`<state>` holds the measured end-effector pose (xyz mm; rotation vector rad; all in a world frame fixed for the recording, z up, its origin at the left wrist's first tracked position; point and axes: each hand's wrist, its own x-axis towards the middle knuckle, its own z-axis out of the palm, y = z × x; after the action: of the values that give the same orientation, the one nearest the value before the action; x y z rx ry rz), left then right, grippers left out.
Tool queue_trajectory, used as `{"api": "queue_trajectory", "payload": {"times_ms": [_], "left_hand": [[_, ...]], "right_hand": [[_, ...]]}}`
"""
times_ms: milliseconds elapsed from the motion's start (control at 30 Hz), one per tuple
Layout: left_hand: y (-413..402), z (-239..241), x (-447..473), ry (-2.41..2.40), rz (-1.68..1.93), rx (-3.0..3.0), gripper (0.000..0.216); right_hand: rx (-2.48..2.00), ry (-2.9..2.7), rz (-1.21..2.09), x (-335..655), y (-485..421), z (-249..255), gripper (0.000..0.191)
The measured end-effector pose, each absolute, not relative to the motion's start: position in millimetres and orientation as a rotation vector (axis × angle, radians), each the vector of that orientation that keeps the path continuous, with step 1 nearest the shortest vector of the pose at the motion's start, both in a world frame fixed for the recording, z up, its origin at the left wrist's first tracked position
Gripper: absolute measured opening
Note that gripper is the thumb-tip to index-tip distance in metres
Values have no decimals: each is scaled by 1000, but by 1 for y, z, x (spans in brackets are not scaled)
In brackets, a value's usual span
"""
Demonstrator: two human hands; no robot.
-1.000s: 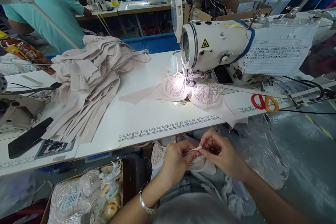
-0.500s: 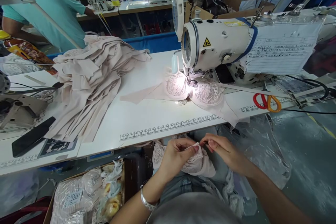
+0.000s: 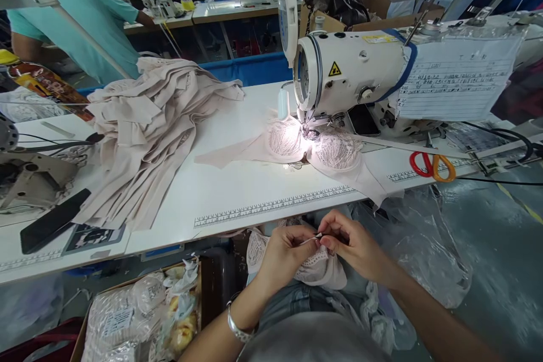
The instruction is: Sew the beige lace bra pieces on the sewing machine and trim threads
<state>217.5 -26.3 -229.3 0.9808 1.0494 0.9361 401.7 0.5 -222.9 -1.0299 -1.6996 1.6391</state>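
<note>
Over my lap, my left hand (image 3: 285, 253) is closed in a pinch on the edge of a pale pink lace bra (image 3: 324, 272). My right hand (image 3: 355, 246) meets it, thumb and fingertips pinching the same edge where a small light bit shows. Part of the bra hangs below my fingers, and its lace shows left of my left hand too. On the table ahead, another pale pink lace bra (image 3: 337, 150) lies spread out under the needle of a lit white sewing machine (image 3: 348, 70).
Pale pink fabric strips (image 3: 144, 130) are heaped at left on the white table (image 3: 237, 192). Scissors (image 3: 432, 166) with red and orange handles lie at right. A box (image 3: 139, 317) of wrapped goods stands lower left. A person in a turquoise shirt (image 3: 80, 22) is beyond the table.
My right hand has moved slightly left and closed in against my left fingertips, now pinching the bra's edge. The bra on the table has not moved.
</note>
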Motion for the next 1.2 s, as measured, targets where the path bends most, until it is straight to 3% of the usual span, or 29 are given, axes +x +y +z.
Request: {"api": "queue_trajectory", "payload": {"times_ms": [767,967,1133,1200], "left_hand": [[-27,-226,221,1027,938,1027,31],[-25,-227,218,1062,1019,907,42],[-25,-231,216,1081,1043,908,39],[-24,-232,214,1096,1051,969,34]], "right_hand": [[-1053,-1565,1604,405,-5,-234,29],[-1024,-1713,1414,425,-12,-255,51],[-1194,-2121,1477,429,-17,-268,24],[-1079,-2204,1500,431,-14,-260,25]]}}
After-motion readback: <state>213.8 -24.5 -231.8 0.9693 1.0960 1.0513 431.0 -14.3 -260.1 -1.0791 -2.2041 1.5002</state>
